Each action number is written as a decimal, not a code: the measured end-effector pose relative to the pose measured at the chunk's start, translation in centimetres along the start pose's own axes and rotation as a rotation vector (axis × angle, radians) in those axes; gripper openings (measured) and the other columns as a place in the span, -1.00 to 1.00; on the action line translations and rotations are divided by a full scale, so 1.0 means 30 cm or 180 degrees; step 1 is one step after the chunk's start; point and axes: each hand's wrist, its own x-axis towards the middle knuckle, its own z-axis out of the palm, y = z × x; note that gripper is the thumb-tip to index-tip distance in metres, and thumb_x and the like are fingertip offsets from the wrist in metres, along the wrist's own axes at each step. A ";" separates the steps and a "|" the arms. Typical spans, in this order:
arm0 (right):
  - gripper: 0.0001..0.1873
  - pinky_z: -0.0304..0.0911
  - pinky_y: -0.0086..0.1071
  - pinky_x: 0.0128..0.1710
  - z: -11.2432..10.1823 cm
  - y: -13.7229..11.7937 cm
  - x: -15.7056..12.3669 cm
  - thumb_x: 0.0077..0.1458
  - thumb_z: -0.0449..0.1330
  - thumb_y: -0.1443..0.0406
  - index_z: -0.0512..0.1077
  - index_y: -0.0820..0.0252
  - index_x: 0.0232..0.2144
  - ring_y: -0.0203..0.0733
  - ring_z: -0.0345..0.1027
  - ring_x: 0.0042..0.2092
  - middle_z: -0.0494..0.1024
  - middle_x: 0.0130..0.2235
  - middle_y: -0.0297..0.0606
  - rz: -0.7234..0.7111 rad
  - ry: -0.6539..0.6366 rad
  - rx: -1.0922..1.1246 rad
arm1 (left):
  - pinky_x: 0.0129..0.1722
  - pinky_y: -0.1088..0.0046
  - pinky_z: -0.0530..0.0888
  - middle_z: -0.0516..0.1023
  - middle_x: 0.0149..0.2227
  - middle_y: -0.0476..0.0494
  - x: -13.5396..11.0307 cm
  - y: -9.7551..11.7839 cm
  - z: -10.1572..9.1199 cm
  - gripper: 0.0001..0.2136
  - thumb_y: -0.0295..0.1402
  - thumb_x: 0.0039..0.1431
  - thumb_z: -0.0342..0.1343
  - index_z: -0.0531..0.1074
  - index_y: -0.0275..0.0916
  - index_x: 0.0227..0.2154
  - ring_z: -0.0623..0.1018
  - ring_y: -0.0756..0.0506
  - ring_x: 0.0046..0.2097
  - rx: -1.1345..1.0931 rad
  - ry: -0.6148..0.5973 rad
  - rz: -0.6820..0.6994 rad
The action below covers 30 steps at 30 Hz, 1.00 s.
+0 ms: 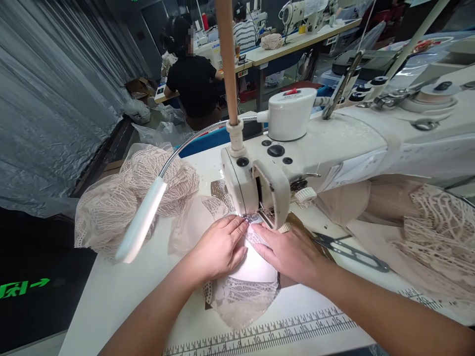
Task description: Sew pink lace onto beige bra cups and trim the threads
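Note:
My left hand lies on a pale foam cup, fingers stretched flat towards the sewing machine's presser foot. From the other side my right hand rests on the same cup, its fingers extended beside a strip of lace. Beige lace fabric spreads out from under the cup towards me. The upper edge of the work sits at the presser foot, and the needle is hard to make out. Another cup with lace lies just beyond my left hand.
A bendable lamp reaches over the left side, near a lace pile. Black-handled scissors lie right of my right hand. More lace lies at right. A printed ruler runs along the front. A person sits ahead.

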 end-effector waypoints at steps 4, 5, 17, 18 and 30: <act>-0.74 0.23 -0.26 -0.23 0.006 0.009 -0.002 0.12 0.08 0.34 0.43 0.18 -0.14 -0.08 0.36 -0.19 0.53 -0.22 -0.18 -0.0094 0.0214 0.0119 | 0.05 0.16 0.37 0.46 -0.01 -0.32 0.004 -0.019 -0.036 -0.71 -0.40 0.17 -0.04 0.41 -0.32 -0.08 0.42 -0.23 0.02 0.0121 -0.0181 0.0143; -0.75 0.23 -0.27 -0.24 0.007 0.013 -0.003 0.12 0.07 0.35 0.44 0.18 -0.14 -0.09 0.36 -0.20 0.54 -0.23 -0.19 -0.0121 0.0273 0.0139 | 0.05 0.16 0.36 0.46 0.00 -0.31 0.002 -0.024 -0.044 -0.69 -0.43 0.15 -0.04 0.41 -0.32 -0.06 0.42 -0.23 0.02 0.0178 -0.0198 0.0169; -0.67 0.19 -0.26 -0.26 0.015 0.042 -0.015 0.18 -0.07 0.42 0.47 0.19 -0.19 -0.12 0.36 -0.30 0.53 -0.30 -0.16 -0.0223 0.0642 0.0095 | 0.17 0.04 0.19 0.46 -0.02 -0.26 -0.035 0.030 0.016 -0.75 -0.44 0.24 -0.10 0.37 -0.29 -0.08 0.43 -0.18 0.00 0.0107 0.0368 0.0013; -0.68 0.19 -0.27 -0.26 0.015 0.041 -0.015 0.17 -0.06 0.42 0.47 0.19 -0.18 -0.12 0.36 -0.29 0.53 -0.30 -0.16 -0.0245 0.0642 0.0099 | 0.16 0.04 0.19 0.46 -0.01 -0.25 -0.032 0.032 0.020 -0.76 -0.42 0.25 -0.10 0.37 -0.29 -0.08 0.43 -0.18 -0.02 0.0093 0.0381 -0.0022; -0.71 0.12 -0.31 -0.26 0.008 0.027 -0.003 0.12 -0.06 0.47 0.45 0.18 -0.30 -0.16 0.32 -0.27 0.48 -0.31 -0.20 -0.0331 0.0114 -0.0060 | 0.04 0.08 0.28 0.36 0.06 -0.29 -0.020 0.043 0.018 -0.70 -0.30 0.22 -0.07 0.34 -0.26 -0.04 0.37 -0.22 -0.10 0.0073 0.0243 -0.0239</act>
